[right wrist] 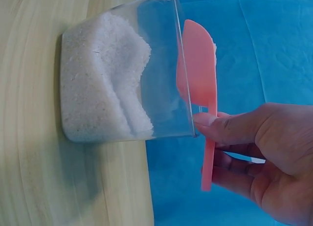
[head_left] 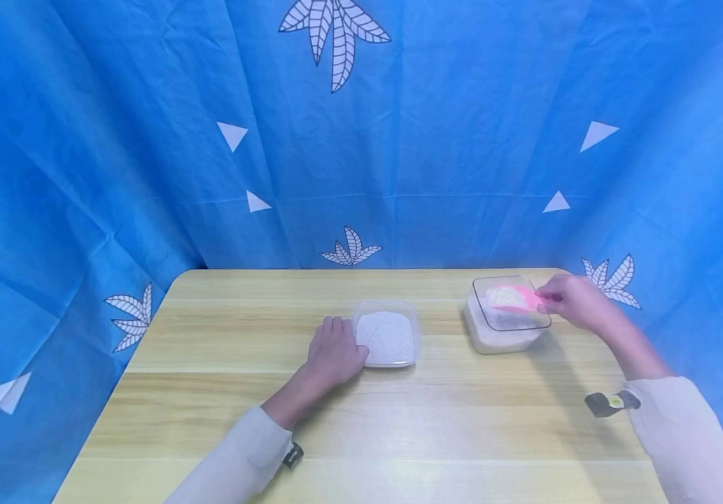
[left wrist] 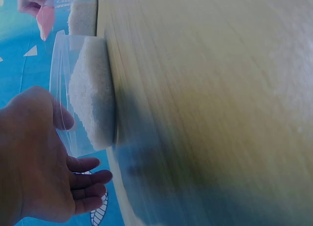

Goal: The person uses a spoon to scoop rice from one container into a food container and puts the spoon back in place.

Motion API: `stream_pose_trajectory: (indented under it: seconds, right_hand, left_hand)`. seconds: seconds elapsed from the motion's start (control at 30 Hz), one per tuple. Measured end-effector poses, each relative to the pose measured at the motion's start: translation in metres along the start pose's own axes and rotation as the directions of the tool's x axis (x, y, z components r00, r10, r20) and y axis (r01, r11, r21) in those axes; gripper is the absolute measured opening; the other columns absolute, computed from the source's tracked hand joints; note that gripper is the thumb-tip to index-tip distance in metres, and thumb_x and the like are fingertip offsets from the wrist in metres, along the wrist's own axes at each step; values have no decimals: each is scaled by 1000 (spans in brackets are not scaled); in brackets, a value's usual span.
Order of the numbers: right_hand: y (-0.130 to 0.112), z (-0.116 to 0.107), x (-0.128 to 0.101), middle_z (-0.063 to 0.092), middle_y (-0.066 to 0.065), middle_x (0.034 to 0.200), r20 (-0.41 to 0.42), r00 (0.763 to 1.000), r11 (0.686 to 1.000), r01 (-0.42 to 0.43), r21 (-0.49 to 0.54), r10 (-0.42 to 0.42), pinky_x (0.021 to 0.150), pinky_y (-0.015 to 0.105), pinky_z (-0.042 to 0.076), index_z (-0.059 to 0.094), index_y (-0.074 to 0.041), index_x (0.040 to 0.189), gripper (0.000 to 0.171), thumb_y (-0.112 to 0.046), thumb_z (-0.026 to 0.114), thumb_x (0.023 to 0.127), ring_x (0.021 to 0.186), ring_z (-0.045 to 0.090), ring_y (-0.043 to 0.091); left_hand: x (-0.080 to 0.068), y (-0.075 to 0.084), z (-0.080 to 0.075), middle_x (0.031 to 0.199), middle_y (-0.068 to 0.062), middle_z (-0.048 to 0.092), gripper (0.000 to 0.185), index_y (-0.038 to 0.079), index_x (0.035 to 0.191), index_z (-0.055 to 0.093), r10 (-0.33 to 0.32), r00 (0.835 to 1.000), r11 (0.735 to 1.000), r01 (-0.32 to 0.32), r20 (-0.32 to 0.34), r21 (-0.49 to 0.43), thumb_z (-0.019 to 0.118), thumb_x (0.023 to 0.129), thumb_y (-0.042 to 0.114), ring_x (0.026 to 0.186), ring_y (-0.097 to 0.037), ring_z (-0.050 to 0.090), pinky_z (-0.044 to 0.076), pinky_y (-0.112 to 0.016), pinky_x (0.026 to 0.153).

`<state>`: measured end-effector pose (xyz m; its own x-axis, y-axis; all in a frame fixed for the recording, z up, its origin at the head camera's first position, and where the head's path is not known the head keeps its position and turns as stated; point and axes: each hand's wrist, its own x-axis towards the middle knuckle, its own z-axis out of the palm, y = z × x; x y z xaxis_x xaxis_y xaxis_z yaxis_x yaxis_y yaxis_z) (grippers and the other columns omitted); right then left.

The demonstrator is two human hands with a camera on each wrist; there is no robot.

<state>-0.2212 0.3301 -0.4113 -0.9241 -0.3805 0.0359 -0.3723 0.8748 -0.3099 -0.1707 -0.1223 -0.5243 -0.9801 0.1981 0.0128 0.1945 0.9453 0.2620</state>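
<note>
Nearest, two pale sleeves at the bottom of the head view, a wrist camera clipped at each cuff.

Next, left hand (head_left: 334,351) resting against the near-left side of the shallow tub (head_left: 387,334), fingers loosely spread and relaxed, touching the clear wall rather than gripping it; confirmed in the left wrist view, thumb laid on the plastic. Tub sitting mid-table, filled almost to the rim with white grains (head_left: 385,336).

Farther right, deep tub (head_left: 504,316) standing near the far-right corner of the table (head_left: 222,392), well apart from the shallow one. Roughly half full of the same grains, heaped unevenly in the right wrist view with a dip on one side.

Above its rim, pink scoop (head_left: 515,298) held level, loaded with a small heap of grains. Right hand (head_left: 578,301) pinching the handle, thumb pressed on top and fingers curled beneath.

Judged from the levels: transfer between tubs well under way, shallow tub close to full, deep tub partly emptied. Loaded scoop not yet carried across; seemingly only a little room left in the shallow tub. Direction of transfer not certain from these views alone.

Count: two hands, two clear tubs, one scoop, one table, one blue leaf-print backdrop (head_left: 361,140).
</note>
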Motion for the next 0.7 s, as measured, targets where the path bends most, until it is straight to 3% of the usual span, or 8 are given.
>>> stream_pose_trajectory:
  seconds: [0.37,0.7]
  right_hand:
    - [-9,-12,2,75,25,102,0,1000,1000,14,7,-14,86,58,56,76,6,109,26,-5,78,86,97,70,44]
    - [-27,-21,12,74,20,97,-6,999,999,33,-18,-33,78,51,57,75,6,112,31,-11,80,87,87,69,34]
  left_hand:
    - [1,0,-3,99,-13,49,44,-4,110,55,-2,1000,999,1,18,32,50,89,35,93,-27,41,40,-38,86]
    - [1,0,-1,98,-12,48,44,-3,109,55,-2,1000,1000,1,27,31,49,90,36,92,-26,41,39,-37,85]
